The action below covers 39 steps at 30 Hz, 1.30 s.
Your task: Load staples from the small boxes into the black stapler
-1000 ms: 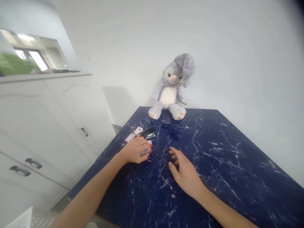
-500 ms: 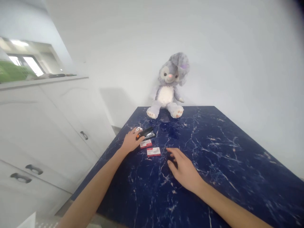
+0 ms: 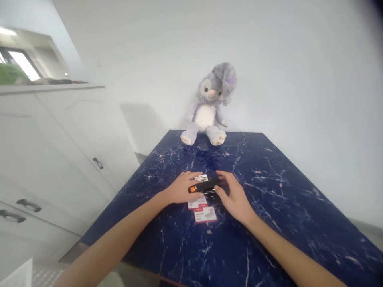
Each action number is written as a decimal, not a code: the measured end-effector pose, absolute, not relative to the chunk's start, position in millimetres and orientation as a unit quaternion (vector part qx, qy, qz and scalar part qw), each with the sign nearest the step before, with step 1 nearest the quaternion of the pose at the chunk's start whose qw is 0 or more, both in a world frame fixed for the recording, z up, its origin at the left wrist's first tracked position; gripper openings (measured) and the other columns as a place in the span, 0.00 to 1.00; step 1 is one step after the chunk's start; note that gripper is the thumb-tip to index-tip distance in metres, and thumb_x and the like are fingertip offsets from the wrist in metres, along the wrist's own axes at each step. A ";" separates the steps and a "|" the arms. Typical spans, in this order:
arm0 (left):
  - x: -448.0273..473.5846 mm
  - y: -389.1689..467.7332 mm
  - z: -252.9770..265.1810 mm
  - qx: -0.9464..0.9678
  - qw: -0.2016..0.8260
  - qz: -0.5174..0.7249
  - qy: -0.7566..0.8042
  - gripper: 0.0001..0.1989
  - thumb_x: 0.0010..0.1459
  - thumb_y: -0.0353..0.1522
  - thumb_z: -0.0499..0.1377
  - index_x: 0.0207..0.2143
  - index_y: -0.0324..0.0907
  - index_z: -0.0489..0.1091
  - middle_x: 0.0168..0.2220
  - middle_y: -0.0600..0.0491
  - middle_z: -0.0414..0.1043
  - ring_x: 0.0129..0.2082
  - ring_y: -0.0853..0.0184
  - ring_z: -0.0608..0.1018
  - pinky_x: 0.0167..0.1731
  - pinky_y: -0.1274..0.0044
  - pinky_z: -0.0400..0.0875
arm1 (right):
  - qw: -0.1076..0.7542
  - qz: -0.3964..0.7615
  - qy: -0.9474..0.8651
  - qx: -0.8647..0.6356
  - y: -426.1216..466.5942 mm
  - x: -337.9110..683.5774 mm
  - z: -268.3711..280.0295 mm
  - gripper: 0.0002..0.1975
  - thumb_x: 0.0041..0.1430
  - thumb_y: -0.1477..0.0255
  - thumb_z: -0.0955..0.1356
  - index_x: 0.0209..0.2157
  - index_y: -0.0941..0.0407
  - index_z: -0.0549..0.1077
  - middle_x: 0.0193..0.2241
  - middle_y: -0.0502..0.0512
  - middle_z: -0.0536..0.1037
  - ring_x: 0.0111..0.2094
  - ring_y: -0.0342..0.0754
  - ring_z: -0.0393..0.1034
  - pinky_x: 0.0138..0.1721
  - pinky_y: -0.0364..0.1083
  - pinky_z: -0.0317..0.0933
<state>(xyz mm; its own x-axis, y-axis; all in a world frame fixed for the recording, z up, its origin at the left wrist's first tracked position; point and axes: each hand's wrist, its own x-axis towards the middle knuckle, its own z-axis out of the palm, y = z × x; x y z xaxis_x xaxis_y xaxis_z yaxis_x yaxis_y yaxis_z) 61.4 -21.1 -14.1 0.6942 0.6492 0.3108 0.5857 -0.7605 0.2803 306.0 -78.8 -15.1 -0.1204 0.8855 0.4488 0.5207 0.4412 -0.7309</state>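
Note:
A black stapler (image 3: 208,184) with an orange patch at its left end lies across the space between my two hands. My left hand (image 3: 179,188) grips that left end, thumb on the near side and fingers on the far side. Around the stapler's right end, the thumb and fingers of my right hand (image 3: 237,198) are closed. Just behind it a white card or box with a dark picture (image 3: 201,178) shows in part. On the near side lie two small red-and-white boxes, one partly behind the other: the rear box (image 3: 196,203) and the front box (image 3: 206,214).
A grey plush toy (image 3: 206,107) sits at the far edge of the dark blue marbled table (image 3: 269,223), against the white wall. White cabinets (image 3: 60,151) with dark handles stand along the left. A green object (image 3: 12,74) rests on top of them.
My right hand has come forward and taken hold of the stapler's right end. The stapler, in my left hand, has turned and come closer to my right. The view has shifted slightly.

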 end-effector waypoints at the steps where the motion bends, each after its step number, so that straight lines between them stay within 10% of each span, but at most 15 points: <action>1: 62.4 -23.0 -12.7 0.916 0.070 0.200 0.341 0.22 0.57 0.48 0.61 0.50 0.49 0.75 0.65 0.48 0.60 0.59 0.52 0.67 0.58 0.58 0.60 | 0.421 0.220 -0.742 -0.473 -79.0 314.5 -13.7 0.22 0.62 0.68 0.64 0.57 0.51 0.65 0.53 0.57 0.71 0.50 0.53 0.70 0.53 0.55 0.65; 9: 36.6 -19.2 -3.5 0.919 0.057 0.196 0.336 0.19 0.59 0.43 0.60 0.51 0.50 0.74 0.59 0.49 0.68 0.57 0.55 0.69 0.60 0.59 0.56 | 0.315 0.255 -0.766 -0.499 -76.0 337.9 -29.8 0.34 0.60 0.65 0.68 0.65 0.49 0.56 0.50 0.57 0.75 0.51 0.54 0.70 0.54 0.58 0.64; 17: 42.4 -22.8 -2.7 0.912 0.112 0.211 0.334 0.22 0.66 0.40 0.52 0.62 0.51 0.63 0.61 0.49 0.67 0.59 0.57 0.68 0.59 0.60 0.59 | 0.323 0.219 -0.785 -0.481 -73.3 330.8 -21.3 0.09 0.64 0.65 0.65 0.40 0.52 0.75 0.34 0.53 0.77 0.36 0.50 0.71 0.40 0.50 0.66; 33: 14.5 -14.4 9.2 0.907 0.187 0.079 0.370 0.54 0.41 0.55 0.69 0.67 0.56 0.52 0.69 0.47 0.51 0.68 0.43 0.54 0.61 0.54 0.58 | 0.320 0.223 -0.784 -0.483 -74.9 332.1 -18.3 0.06 0.64 0.67 0.65 0.34 0.53 0.71 0.32 0.51 0.75 0.33 0.48 0.70 0.37 0.46 0.63; 39: 1.4 -7.5 8.7 0.890 0.205 0.133 0.384 0.29 0.60 0.44 0.59 0.63 0.51 0.62 0.63 0.47 0.63 0.63 0.54 0.64 0.61 0.59 0.59 | 0.316 0.219 -0.786 -0.483 -75.3 331.8 -19.7 0.06 0.64 0.67 0.65 0.36 0.53 0.71 0.33 0.51 0.75 0.35 0.48 0.70 0.39 0.47 0.62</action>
<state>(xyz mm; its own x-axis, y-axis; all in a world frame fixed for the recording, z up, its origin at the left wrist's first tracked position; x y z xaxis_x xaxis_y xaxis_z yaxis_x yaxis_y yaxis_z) 1.4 -7.5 8.7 0.6698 0.7383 0.0795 0.6294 -0.6213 0.4667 331.8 -75.3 -19.7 -0.3325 0.8988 0.2857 0.6218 0.4367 -0.6501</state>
